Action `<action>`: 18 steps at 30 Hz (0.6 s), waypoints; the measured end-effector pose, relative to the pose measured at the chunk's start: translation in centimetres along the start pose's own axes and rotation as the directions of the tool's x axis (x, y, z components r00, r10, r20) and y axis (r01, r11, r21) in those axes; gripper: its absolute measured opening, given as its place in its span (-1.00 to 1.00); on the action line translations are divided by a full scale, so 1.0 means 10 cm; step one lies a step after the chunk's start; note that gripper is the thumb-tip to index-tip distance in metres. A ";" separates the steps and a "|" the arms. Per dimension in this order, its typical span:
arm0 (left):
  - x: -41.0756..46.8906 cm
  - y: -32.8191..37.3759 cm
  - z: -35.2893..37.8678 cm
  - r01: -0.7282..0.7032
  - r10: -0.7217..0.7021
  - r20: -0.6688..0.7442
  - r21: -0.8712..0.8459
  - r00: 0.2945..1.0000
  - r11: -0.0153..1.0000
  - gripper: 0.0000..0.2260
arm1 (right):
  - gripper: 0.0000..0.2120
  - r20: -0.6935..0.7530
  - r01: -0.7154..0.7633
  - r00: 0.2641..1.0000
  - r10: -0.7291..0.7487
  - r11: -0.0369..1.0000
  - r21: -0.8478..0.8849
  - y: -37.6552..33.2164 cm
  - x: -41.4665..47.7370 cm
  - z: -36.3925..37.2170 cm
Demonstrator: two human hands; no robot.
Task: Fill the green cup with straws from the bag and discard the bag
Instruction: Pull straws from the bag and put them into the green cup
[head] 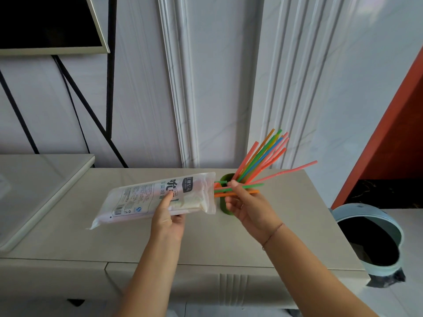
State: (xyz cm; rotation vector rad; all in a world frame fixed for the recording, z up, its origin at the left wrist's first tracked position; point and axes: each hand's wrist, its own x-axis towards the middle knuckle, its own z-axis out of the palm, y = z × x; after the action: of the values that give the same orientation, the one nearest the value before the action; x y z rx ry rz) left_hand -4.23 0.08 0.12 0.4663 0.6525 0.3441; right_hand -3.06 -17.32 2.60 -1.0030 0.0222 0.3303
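Bag (pixel 148 197) lengthwise left-right, mouth and straws (pixel 254 186) toward green cup (pixel 223 205)

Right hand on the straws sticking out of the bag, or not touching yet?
Touching. Head view: the right hand pinches the straws just outside the bag mouth.

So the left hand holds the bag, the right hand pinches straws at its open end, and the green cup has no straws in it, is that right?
Not quite: the head view shows the green cup holding a bunch of straws. The rest stands: the left hand holds the bag and the right hand pinches loose straws at its open end.
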 end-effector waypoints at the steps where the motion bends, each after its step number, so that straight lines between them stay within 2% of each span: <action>1: -0.01 -0.01 0.00 0.000 0.000 -0.002 0.007 1.000 1.000 -0.80 | -0.80 0.010 0.020 1.000 -0.020 1.000 -0.007 0.03 0.00 0.02; 7: 0.01 0.09 -0.04 -0.019 0.019 0.011 0.005 1.000 1.000 -0.79 | -0.84 -0.055 0.069 0.996 -0.071 0.997 -0.038 -0.10 0.03 -0.06; 12: 0.03 0.17 -0.06 -0.025 0.025 0.003 -0.017 1.000 1.000 -0.82 | -0.90 -0.125 0.066 0.990 -0.065 0.998 0.002 -0.29 0.03 -0.20; 18: -0.04 0.01 0.00 -0.002 0.002 0.017 -0.002 1.000 1.000 -0.77 | -0.83 -0.029 0.031 0.999 -0.031 0.999 -0.014 -0.11 0.05 -0.03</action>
State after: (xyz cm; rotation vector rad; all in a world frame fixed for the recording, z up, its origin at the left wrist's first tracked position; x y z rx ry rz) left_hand -4.50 -0.05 0.37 0.4673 0.6355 0.3424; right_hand -2.25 -17.97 3.29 -1.0211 0.0309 0.2880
